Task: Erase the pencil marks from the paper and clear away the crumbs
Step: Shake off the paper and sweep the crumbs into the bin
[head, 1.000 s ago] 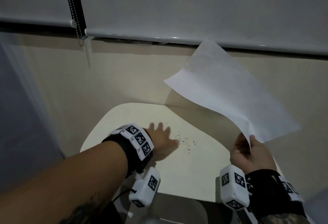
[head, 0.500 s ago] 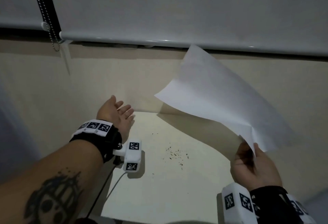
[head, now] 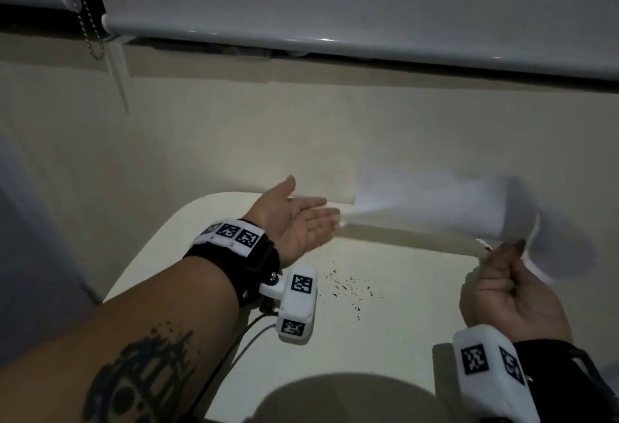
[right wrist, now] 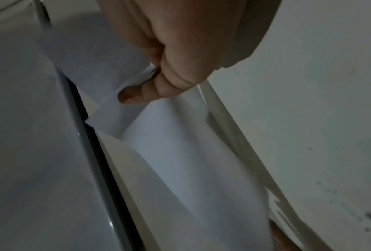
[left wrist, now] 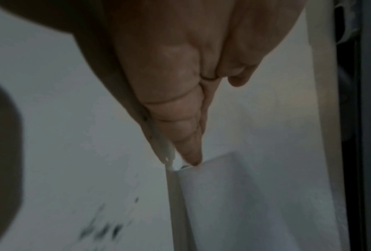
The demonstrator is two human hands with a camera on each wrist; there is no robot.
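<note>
Over the far left part of the worktop (head: 187, 245), the left hand (head: 294, 224) hangs palm up with its fingers straight and together, gripping nothing; in the left wrist view its fingertips (left wrist: 192, 158) reach the near corner of the paper (head: 435, 204), though contact cannot be confirmed through the blur. A wrist band with black-and-white markers (head: 234, 233) sits on that forearm, and a white camera block (head: 298, 302) hangs below it above the worktop. On the middle of the worktop, between the two hands, lies a loose scatter of dark crumbs (head: 351, 288), lying apart from both hands. Further right, the paper hangs in the air above the far edge of the worktop, curled over and blurred. At the right edge of the worktop, the right hand (head: 502, 285) is curled, and in the right wrist view its thumb and fingers (right wrist: 176, 79) pinch the sheet's edge. Behind the worktop, a wall runs below a grey roller blind (head: 335, 3).
</note>
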